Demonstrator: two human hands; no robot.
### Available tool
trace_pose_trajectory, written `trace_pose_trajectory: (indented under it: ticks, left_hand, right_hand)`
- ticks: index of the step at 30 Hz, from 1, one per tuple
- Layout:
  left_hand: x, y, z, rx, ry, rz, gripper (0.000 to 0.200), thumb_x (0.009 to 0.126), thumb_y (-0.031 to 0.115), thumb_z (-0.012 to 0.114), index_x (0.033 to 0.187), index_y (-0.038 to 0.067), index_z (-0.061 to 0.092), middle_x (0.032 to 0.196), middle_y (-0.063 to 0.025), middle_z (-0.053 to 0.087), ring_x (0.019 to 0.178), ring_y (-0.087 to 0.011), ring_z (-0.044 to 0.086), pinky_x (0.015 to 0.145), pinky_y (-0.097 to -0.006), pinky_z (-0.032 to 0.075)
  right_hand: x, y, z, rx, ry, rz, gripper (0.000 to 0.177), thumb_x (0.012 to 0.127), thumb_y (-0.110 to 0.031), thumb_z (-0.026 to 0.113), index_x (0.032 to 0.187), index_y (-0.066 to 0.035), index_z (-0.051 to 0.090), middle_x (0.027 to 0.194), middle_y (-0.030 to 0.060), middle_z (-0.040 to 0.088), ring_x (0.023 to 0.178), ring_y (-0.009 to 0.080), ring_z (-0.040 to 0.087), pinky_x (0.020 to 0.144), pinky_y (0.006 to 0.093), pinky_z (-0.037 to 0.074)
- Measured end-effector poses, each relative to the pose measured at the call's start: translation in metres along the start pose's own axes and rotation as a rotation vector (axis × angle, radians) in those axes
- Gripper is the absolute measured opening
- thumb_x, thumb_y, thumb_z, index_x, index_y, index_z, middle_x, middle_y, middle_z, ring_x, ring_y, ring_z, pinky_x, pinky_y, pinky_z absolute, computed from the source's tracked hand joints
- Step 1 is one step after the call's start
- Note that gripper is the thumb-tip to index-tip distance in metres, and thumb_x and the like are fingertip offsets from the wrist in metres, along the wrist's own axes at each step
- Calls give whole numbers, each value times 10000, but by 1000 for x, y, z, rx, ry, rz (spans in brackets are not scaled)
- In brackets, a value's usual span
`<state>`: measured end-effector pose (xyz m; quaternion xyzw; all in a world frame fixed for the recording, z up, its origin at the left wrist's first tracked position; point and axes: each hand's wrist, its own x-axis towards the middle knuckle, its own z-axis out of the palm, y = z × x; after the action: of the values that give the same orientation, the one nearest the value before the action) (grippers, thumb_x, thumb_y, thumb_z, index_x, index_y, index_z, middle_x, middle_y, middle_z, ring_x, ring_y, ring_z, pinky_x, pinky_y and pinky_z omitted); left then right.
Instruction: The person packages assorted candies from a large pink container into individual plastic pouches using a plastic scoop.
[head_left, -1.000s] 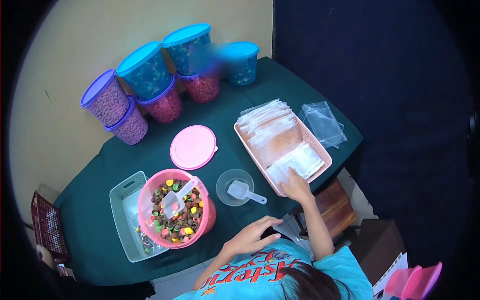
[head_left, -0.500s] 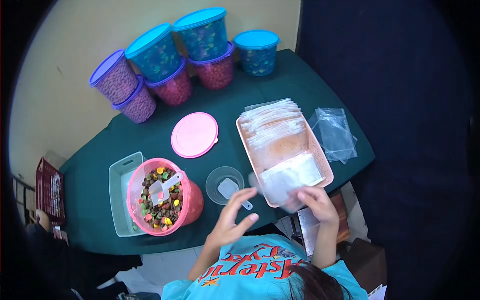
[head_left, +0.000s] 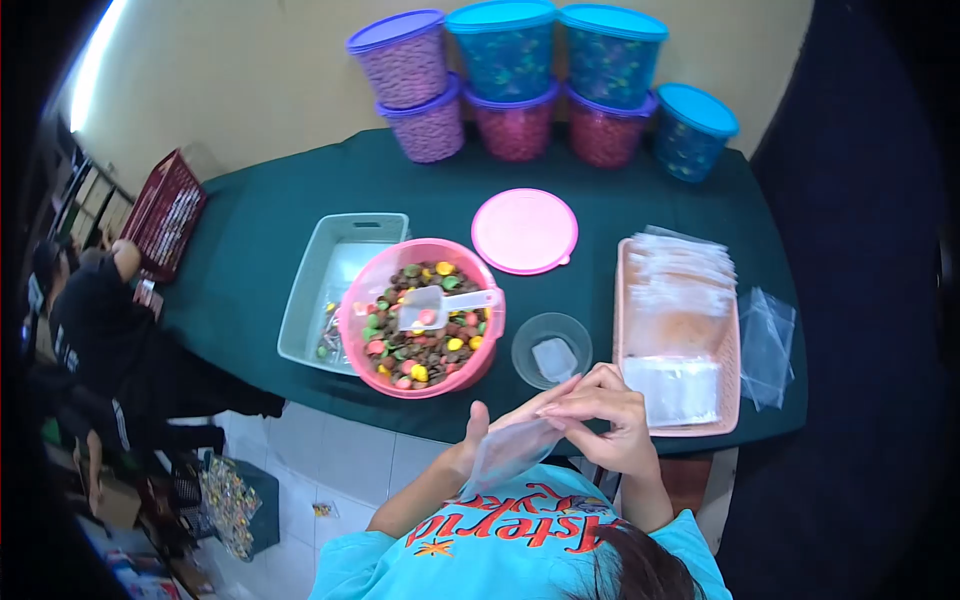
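- Person in dark clothes (head_left: 90,320) is at the far left, off the table (head_left: 260,240) and well apart from the working hands.
- Dark red crate (head_left: 165,212) stands tilted at the table's left corner.
- Grey basket (head_left: 345,255) lies on the green cloth, its right side overlapped by the pink tub (head_left: 347,300).
- That tub is full of brown and coloured candies (head_left: 420,352), with a clear scoop (head_left: 435,305) lying on top of them.
- Left hand (head_left: 490,432) is at the near table edge. Its thumb and outstretched fingers are closed on a clear plastic bag (head_left: 505,455), held in the air just off the table's front edge.
- Pink lid (head_left: 525,230) lies flat behind the tub, apart from it.
- Seven lidded tubs (head_left: 515,120) line the wall, six stacked in pairs and one blue-lidded tub alone at the right.
- Small clear bowl (head_left: 580,330) sits between the pink tub and the pink basket, just beyond the fingers, with a small scoop (head_left: 553,358) inside.
- Right hand (head_left: 612,425) is curled, its fingertips pinching the bag's upper end and touching the left fingers.
- Pink basket (head_left: 680,332) holds one pile of clear bags at its far end and another at its near end.
- Loose bags (head_left: 768,335) lie just right of that basket.
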<state>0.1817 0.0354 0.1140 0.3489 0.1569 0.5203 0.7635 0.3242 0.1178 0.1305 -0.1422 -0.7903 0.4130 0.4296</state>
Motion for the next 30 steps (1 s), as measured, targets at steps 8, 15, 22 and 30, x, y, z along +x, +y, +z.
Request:
trace_pose_trajectory:
  ticks: [8,15,22,30]
  left_hand:
    - [-58,24,-31,106,141,174,1151,623,806,359,1358,-7,10,1406,-150,88,1307,-240,115,1055,-399,96]
    - [-105,71,-67,129,214,71,1194,554,776,486,1346,-28,95,1374,-169,172,1282,-251,193,1037,-394,164]
    - [-122,107,-98,-9,121,39,1201,530,764,502,1329,-55,138,1357,-177,216,1255,-253,264,1017,-364,215]
    - [-139,144,-138,303,-99,-74,1090,611,713,513,1315,-60,202,1306,-188,302,1223,-261,313,1006,-362,221]
  right_hand:
    - [33,-7,75,-217,67,-206,294,590,-47,699,874,-74,631,842,37,600,774,196,518,743,339,361]
    - [57,-11,137,-351,90,-294,325,606,-76,692,926,-76,635,918,45,609,807,199,519,764,354,366]
    - [73,-6,193,-443,198,-307,312,605,-91,710,909,-119,649,933,34,611,845,199,527,790,369,377]
    - [83,-28,226,-529,221,-158,239,563,-113,760,737,-125,596,766,-29,591,718,163,484,672,339,317]
